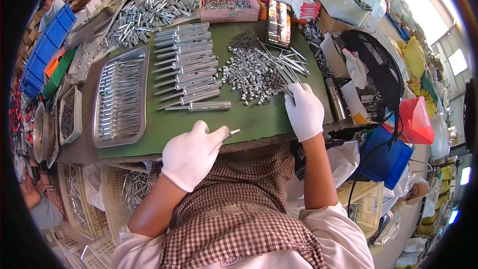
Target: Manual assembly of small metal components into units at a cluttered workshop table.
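Note:
My left hand (194,154), in a white glove, is closed around a slim metal rod (233,133) just in front of the table's near edge. The rod's tip sticks out past the fingers. My right hand (303,111), also gloved, pinches the near end of a bundle of thin metal rods (288,73); how many it grips is hidden. Left of that bundle lies a pile of small silver metal fittings (249,72). Metal tubes with thin rods (191,65) are lined up in a column on the green mat (239,128).
At left, a metal tray (144,94) holds a row of slender metal parts. Loose metal tubes (154,12) are heaped at the back beside a pink box (229,15) of small parts. A dark box (278,22) stands behind the rods. Blue bin (383,154) at right.

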Available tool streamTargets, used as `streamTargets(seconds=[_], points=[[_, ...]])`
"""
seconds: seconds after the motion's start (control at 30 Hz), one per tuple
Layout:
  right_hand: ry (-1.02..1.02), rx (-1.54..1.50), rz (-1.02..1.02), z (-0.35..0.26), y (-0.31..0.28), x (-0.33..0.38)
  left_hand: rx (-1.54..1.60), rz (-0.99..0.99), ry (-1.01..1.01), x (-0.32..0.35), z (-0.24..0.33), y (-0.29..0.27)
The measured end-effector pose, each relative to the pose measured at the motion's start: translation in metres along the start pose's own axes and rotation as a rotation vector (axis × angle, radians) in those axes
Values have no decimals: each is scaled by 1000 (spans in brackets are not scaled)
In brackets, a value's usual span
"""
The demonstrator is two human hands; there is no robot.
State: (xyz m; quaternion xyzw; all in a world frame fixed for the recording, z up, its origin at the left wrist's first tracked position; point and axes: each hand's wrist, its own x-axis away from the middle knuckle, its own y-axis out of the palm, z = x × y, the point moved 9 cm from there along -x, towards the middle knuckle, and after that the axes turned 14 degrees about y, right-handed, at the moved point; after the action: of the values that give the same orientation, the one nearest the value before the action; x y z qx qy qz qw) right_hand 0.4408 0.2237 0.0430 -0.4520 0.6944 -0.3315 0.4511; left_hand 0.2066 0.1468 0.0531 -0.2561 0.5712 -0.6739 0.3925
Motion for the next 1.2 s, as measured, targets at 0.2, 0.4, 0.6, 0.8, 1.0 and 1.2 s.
streamTargets(seconds=[0.2,0.4,0.6,0.8,1.0,1.2], points=[[-140,-254,-132,-42,5,19,-10,95,15,-25,8,11],[-271,-117,-232,-63,21,17,15,98,25,-30,4,11],[-296,-108,-234,-69,17,24,35,96,30,-30,4,9],[-327,-320,-412,-83,7,48,67,79,32,-28,4,10],[-270,-387,-411,-76,16,48,76,87,25,-28,2,10],[-208,-379,-358,-74,9,45,75,59,19,-28,2,11]])
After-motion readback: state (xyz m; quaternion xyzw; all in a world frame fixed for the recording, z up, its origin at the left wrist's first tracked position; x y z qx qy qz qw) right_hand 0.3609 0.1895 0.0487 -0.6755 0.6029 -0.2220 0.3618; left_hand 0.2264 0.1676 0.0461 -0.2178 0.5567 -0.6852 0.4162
